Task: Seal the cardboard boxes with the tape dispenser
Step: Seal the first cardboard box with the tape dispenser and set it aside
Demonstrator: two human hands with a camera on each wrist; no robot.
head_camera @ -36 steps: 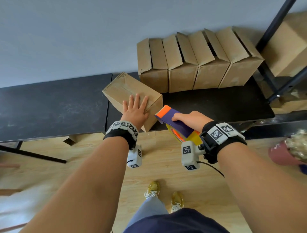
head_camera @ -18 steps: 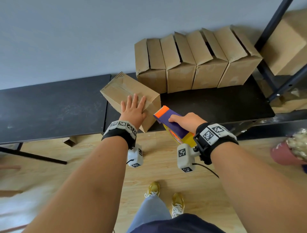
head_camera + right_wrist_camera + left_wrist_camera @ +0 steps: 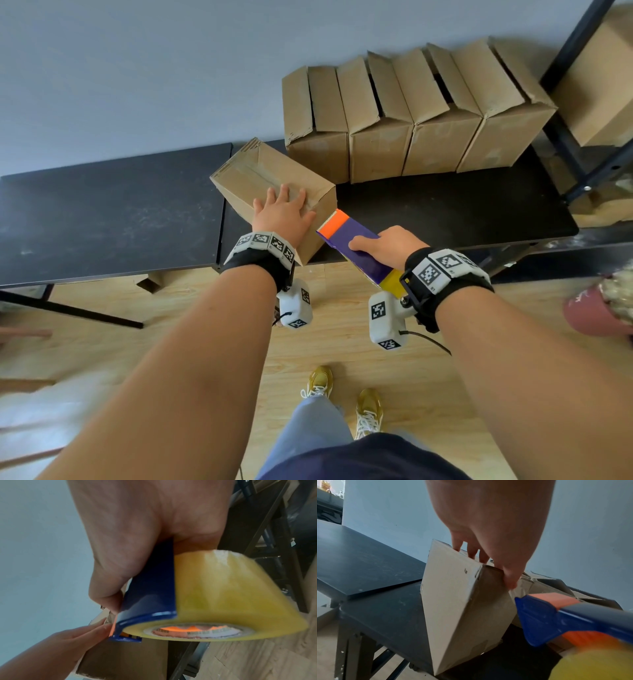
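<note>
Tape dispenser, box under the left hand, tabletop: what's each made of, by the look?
Tape dispenser: likely glossy plastic, blue body with orange tip; sheen along its edge in the right wrist view. Its roll is translucent yellowish film.
Box: matte brown corrugated cardboard; fluted edge shows at the far corner.
Tabletop: matte black board, scuffed pale; probably laminate or painted wood, cannot tell which.

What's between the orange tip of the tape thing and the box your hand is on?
Nothing. In the head view only bare black table shows in the small gap between the tape dispenser and the box under the left hand.
</note>
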